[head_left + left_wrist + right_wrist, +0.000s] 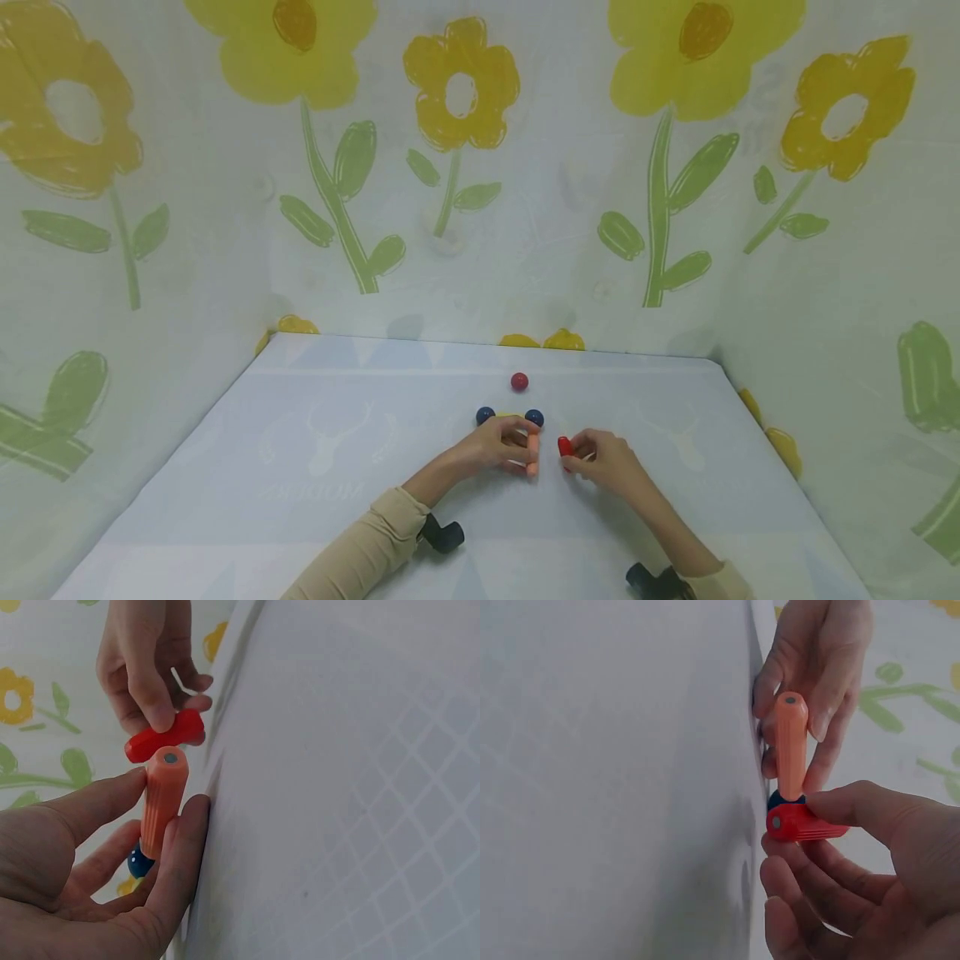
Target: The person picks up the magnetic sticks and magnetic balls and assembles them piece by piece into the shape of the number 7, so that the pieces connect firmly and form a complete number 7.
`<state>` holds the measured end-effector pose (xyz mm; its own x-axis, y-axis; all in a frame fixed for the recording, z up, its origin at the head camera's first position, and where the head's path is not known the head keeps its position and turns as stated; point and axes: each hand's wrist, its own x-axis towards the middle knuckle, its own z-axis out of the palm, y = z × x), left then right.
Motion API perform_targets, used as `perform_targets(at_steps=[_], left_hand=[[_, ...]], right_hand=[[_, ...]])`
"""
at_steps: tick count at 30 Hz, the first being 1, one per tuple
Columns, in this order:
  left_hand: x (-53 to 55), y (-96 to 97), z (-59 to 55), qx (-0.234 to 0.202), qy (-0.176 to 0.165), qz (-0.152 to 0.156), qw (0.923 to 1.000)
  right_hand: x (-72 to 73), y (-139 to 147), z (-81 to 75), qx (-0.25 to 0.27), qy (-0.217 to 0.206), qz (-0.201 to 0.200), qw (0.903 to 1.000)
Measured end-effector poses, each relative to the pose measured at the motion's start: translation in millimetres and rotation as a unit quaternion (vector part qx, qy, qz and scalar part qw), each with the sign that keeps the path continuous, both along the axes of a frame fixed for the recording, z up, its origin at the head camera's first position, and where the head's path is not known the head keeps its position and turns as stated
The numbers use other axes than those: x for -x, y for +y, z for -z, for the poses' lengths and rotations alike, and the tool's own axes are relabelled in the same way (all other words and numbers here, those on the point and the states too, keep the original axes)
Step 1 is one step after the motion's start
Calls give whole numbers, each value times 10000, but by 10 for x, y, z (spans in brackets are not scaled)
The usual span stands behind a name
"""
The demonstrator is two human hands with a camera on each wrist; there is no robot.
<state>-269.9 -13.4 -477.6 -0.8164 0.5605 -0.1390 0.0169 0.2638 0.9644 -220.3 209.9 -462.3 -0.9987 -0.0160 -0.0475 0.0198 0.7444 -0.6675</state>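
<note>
My left hand point(489, 447) pinches an orange ribbed magnetic rod point(164, 799) between thumb and fingers; a grey metal disc shows on its end. Between the thumb and fingers of my right hand point(609, 462) is a red magnetic rod point(806, 824), likewise with a grey end. In the head view the two rods are a short gap apart. Just beyond the left hand, two dark blue balls point(534, 418) lie on the table, with a yellow piece point(510, 415) between them, partly hidden by the hand.
A red ball point(519, 382) sits farther back on the white table point(360, 450). Flower-printed curtains point(525, 250) rise behind the table and at both sides. Dark wrist devices point(444, 536) stick out by both sleeves.
</note>
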Motion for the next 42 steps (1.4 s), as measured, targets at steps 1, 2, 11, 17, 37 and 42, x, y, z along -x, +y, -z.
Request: perform_targets(at_steps=[1, 2, 11, 17, 37, 42], left_hand=[[-1, 0, -1, -8, -24, 0, 10000], [-1, -1, 0, -23, -31, 0, 10000], [3, 3, 6, -17, -33, -7, 10000], [-4, 6, -4, -24, -52, -23, 10000], [-3, -7, -36, 102, 59, -8, 9999], [-3, -5, -35, 213, 114, -16, 9997]], right_hand=[[-7, -3, 5, 63, -74, -16, 10000], [-13, -6, 10, 120, -157, -30, 9998], [-57, -32, 24, 394, -603, -125, 9973], [-102, -50, 18, 557, -719, -425, 9950], [-184, -103, 46, 1021, -1558, -989, 9775], [-218, -103, 49, 1214, -1625, -1164, 9723]])
